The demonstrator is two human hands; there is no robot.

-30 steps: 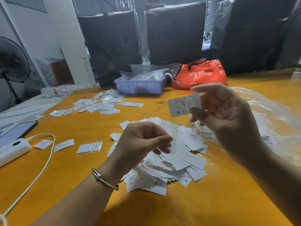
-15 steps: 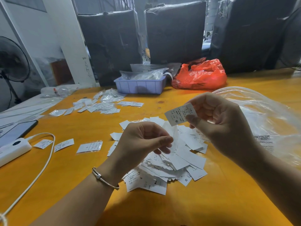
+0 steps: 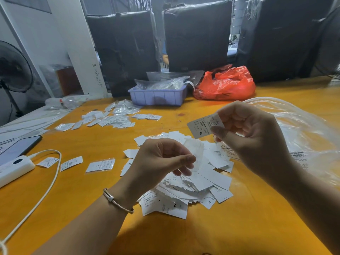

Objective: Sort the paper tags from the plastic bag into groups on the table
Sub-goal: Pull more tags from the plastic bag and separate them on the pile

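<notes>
Right hand (image 3: 257,142) grip pinches M tag (image 3: 204,127); left hand (image 3: 160,162) grip curled, pinching thin sleeve (image 3: 195,151)

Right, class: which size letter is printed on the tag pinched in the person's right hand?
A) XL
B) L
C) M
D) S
C: the tag pinched in the right hand above the pile of tags shows a bold M near its lower edge.
</notes>
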